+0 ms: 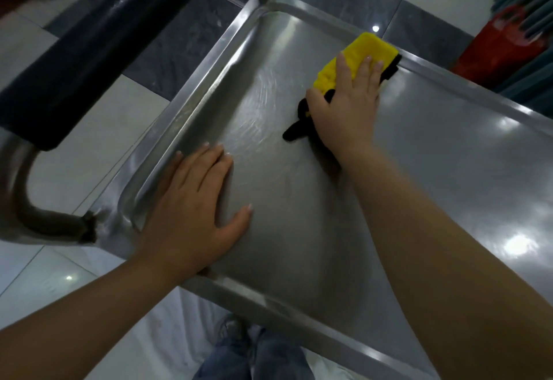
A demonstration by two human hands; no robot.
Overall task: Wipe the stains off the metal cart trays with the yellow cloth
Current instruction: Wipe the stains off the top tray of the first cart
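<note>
Glossy floor tiles (74, 176) surround the metal cart tray (434, 188). The right hand (347, 101), fingers straight, presses the yellow cloth (359, 53) under its palm; the left hand (191, 200) lies spread flat on the tray. Streaks between the hands suggest wiping is partway; the stretch right of the right hand seems undone.

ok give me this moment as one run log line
step: wiping tray | right hand: pressing cloth flat at far rim | left hand: flat on tray, near corner by handle
</note>
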